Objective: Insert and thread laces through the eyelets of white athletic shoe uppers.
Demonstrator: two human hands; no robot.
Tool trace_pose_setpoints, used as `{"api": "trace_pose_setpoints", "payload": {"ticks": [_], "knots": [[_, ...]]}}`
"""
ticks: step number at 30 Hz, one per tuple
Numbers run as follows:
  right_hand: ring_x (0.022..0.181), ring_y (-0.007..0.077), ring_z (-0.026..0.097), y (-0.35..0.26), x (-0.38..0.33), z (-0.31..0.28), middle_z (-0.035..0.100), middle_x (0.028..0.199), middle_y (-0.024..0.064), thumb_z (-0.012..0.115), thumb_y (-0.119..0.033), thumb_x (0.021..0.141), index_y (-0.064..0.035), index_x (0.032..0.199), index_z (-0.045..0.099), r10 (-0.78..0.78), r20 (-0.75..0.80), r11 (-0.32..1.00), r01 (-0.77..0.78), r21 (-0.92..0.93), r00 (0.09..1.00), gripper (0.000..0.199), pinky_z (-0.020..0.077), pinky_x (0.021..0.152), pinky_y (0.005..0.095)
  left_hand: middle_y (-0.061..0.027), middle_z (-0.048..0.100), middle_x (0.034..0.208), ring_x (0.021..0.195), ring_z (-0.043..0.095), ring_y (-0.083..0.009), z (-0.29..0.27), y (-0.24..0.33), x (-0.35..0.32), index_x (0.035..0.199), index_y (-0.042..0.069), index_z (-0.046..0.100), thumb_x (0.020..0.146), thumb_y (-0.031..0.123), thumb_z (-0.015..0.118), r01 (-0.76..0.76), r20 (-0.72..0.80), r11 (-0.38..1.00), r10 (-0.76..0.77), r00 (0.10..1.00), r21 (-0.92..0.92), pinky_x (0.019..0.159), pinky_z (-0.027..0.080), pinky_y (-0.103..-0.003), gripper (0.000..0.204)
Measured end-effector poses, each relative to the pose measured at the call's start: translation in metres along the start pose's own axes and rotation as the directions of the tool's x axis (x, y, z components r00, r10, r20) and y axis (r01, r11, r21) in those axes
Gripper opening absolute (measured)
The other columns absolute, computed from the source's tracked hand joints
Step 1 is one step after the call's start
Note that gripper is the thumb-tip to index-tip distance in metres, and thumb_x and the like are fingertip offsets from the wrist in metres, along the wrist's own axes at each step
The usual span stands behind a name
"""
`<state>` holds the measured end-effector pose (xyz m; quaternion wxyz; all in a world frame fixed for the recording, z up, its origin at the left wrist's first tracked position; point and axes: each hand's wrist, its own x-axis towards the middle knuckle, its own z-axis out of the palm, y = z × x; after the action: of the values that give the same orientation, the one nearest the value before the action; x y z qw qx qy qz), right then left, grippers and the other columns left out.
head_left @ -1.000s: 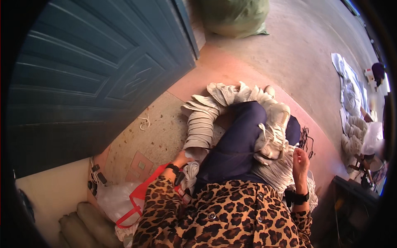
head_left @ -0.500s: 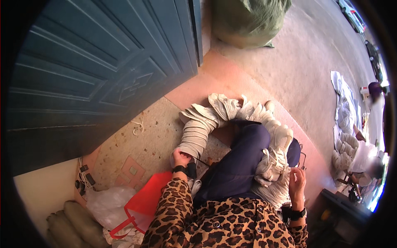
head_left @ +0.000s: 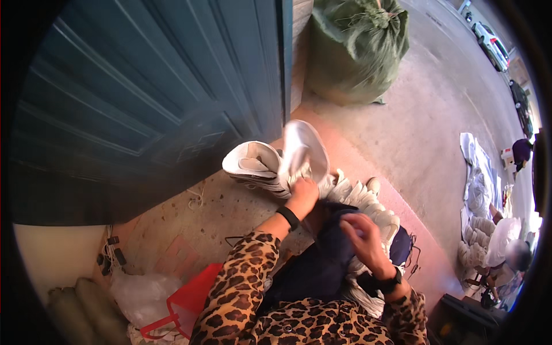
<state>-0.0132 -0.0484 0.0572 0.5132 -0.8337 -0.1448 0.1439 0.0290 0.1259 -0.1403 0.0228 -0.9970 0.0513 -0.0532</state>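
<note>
A long row of nested cream-white shoe uppers (head_left: 368, 202) curves around my knees on the floor. Its far left end, a stack of uppers (head_left: 252, 165), is tipped up with the wide openings facing upward. One upper (head_left: 305, 146) stands raised and a little blurred beside that stack. My left hand (head_left: 303, 194) is closed on the uppers where the raised one meets the row. Above my dark-trousered knee hovers my right hand (head_left: 366, 241), fingers loosely bent and apart, with nothing visible in it. More uppers bunch up under my right wrist, partly covered by the arm.
A blue-grey panelled door (head_left: 172, 86) stands at left, with a large green sack (head_left: 359, 57) beyond it. Red bag (head_left: 195, 296), clear plastic bag (head_left: 144, 293) and grey-green bundles (head_left: 86, 313) lie lower left. At right are another pile of uppers (head_left: 477, 236) and a person (head_left: 520, 158).
My left hand has moved forward and right, lifting the row's left end so its openings face up. My right hand has come up and inward over my knee.
</note>
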Motion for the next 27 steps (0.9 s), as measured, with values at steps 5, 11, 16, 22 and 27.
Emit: {"api": "trace_pose_setpoints", "payload": {"ticks": [5, 11, 16, 22, 27], "knots": [[0.062, 0.0266, 0.058, 0.035, 0.043, 0.023, 0.056, 0.062, 0.0166, 0.056, -0.036, 0.082, 0.0037, 0.081, 0.060, 0.284, 0.121, 0.959, -0.279, -0.053, 0.951, 0.040, 0.0454, 0.061, 0.0350, -0.0028, 0.058, 0.065, 0.072, 0.057, -0.0215, -0.014, 0.020, -0.015, 0.069, 0.014, 0.066, 0.071, 0.019, 0.056, -0.199, 0.213, 0.980, 0.189, 0.959, 0.028, 0.054, 0.044, -0.032, 0.011], [0.060, 0.0319, 0.060, 0.082, 0.074, 0.056, 0.057, 0.062, 0.0165, 0.053, -0.023, 0.082, -0.0090, 0.115, 0.049, -0.181, 0.340, 0.859, 0.317, -0.402, 0.923, 0.036, 0.0463, 0.050, 0.0365, -0.0072, 0.061, 0.086, 0.085, 0.059, -0.0233, -0.018, 0.034, -0.047, 0.084, 0.009, 0.065, 0.074, 0.017, 0.054, -0.315, 0.484, 0.949, 0.273, 0.831, 0.006, 0.055, 0.046, -0.039, 0.016], [0.087, 0.0366, 0.061, 0.107, 0.094, 0.092, 0.061, 0.088, 0.0255, 0.046, -0.050, 0.083, 0.0006, 0.116, 0.053, 0.284, 0.481, 0.780, 0.092, -0.619, 0.829, 0.061, 0.0480, 0.074, 0.0395, -0.0131, 0.058, 0.097, 0.088, 0.056, -0.0308, -0.030, 0.062, -0.073, 0.096, 0.006, 0.057, 0.075, 0.007, 0.049, -0.318, 0.146, 0.868, 0.396, 0.906, -0.382, 0.078, 0.043, -0.040, 0.023], [0.087, 0.0363, 0.061, 0.092, 0.090, 0.095, 0.062, 0.086, 0.0244, 0.050, -0.041, 0.079, 0.0048, 0.088, 0.063, 0.277, 0.391, 0.796, 0.018, -0.605, 0.878, 0.048, 0.0473, 0.077, 0.0408, -0.0131, 0.060, 0.074, 0.094, 0.054, -0.0310, -0.091, 0.058, -0.077, 0.076, 0.005, 0.061, 0.073, 0.015, 0.053, -0.143, 0.477, 0.937, 0.288, 0.830, -0.318, 0.079, 0.040, -0.040, 0.014], [0.066, 0.0244, 0.063, 0.062, 0.092, 0.109, 0.064, 0.069, 0.0164, 0.047, -0.053, 0.084, 0.0056, 0.077, 0.064, 0.487, 0.631, 0.860, -0.203, -0.469, 0.605, 0.061, 0.0490, 0.063, 0.0338, -0.0157, 0.059, 0.082, 0.094, 0.053, -0.0321, -0.071, 0.058, -0.092, 0.079, 0.004, 0.061, 0.074, 0.018, 0.053, -0.157, 0.180, 0.932, 0.224, 0.958, -0.327, 0.083, 0.039, -0.042, 0.017]]}}
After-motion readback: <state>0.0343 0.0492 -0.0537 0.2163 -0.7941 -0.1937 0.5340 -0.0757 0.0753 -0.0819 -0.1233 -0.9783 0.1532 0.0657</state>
